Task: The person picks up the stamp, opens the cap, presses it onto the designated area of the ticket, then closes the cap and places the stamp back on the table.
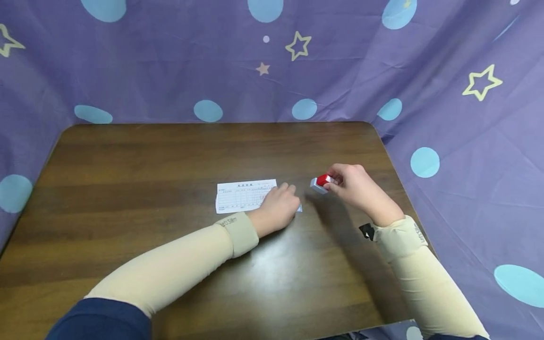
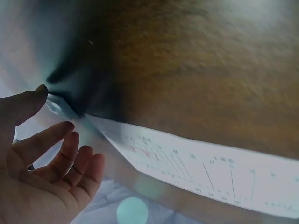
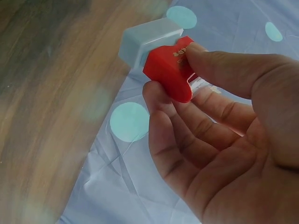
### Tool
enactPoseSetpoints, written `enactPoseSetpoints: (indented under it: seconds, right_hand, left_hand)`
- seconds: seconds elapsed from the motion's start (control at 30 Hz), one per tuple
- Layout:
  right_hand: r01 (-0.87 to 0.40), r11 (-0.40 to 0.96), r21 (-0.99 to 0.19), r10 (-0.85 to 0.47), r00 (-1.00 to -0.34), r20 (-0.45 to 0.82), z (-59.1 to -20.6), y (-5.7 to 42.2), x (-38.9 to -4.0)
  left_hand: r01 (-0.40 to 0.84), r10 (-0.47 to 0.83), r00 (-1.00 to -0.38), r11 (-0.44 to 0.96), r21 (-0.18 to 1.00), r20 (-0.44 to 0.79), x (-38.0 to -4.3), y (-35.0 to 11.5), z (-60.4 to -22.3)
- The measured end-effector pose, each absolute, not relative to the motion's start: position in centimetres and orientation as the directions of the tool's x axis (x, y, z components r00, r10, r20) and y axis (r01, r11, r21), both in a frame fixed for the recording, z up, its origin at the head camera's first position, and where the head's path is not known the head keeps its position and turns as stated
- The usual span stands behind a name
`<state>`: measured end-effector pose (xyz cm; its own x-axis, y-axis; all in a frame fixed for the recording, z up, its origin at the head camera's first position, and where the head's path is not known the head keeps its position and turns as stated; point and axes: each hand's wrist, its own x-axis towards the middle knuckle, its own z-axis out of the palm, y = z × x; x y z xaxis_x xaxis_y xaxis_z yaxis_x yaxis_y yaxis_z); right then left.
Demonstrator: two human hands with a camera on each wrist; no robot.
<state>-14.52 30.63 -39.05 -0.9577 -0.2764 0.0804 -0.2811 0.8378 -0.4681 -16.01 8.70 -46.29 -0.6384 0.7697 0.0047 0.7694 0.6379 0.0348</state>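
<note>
A red stamp (image 3: 168, 70) with a pale grey-blue block at one end is pinched between the thumb and fingers of my right hand (image 1: 354, 186). It is tilted, near the right side of the table in the head view. My left hand (image 1: 280, 208) covers the right end of a white printed form (image 1: 238, 198) with ruled columns. In the left wrist view, a small pale blue thing (image 2: 60, 106) shows between the thumb and index finger, whose tips are apart. Most of it is hidden under the hand in the head view.
The brown wooden table (image 1: 148, 156) has rounded far corners. A purple cloth (image 1: 170, 61) with stars and blue dots hangs behind it and along the sides. A dark-and-blue flat edge (image 1: 382, 330) shows at the bottom of the head view.
</note>
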Motion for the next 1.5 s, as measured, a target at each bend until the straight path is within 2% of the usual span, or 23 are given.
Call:
enactPoseSetpoints:
  seconds: [0.2, 0.83, 1.0, 1.23, 1.37, 1.5]
  right_hand:
    - [-0.302, 0.831, -0.467, -0.289, -0.952, 0.101, -39.4, 30.9, -14.5]
    - [-0.291, 0.828, -0.479, -0.282, -0.955, 0.094, -40.3, 31.5, -14.4]
    - [-0.298, 0.828, -0.475, -0.283, -0.953, 0.105, -40.3, 31.5, -14.4]
    - [-0.287, 0.824, -0.488, -0.275, -0.956, 0.098, -40.3, 31.4, -14.4]
    - [-0.273, 0.817, -0.507, -0.273, -0.959, 0.077, -40.2, 31.3, -14.3]
    - [-0.277, 0.807, -0.521, -0.280, -0.957, 0.075, -40.2, 31.2, -14.3]
  left_hand:
    - [0.762, 0.762, -0.648, 0.647, 0.034, 0.010, -16.2, 9.0, -46.9]
    - [0.790, 0.787, -0.613, 0.611, 0.054, 0.062, -16.6, 9.4, -46.8]
    - [0.757, 0.754, -0.653, 0.648, 0.086, 0.070, -17.2, 9.2, -45.9]
    - [0.690, 0.706, -0.707, 0.674, 0.265, 0.045, -18.0, 8.6, -44.6]
    - [0.612, 0.684, -0.730, 0.646, 0.457, 0.011, -18.5, 8.3, -44.6]
    - [0.461, 0.635, -0.773, 0.574, 0.676, -0.012, -18.8, 8.1, -44.9]
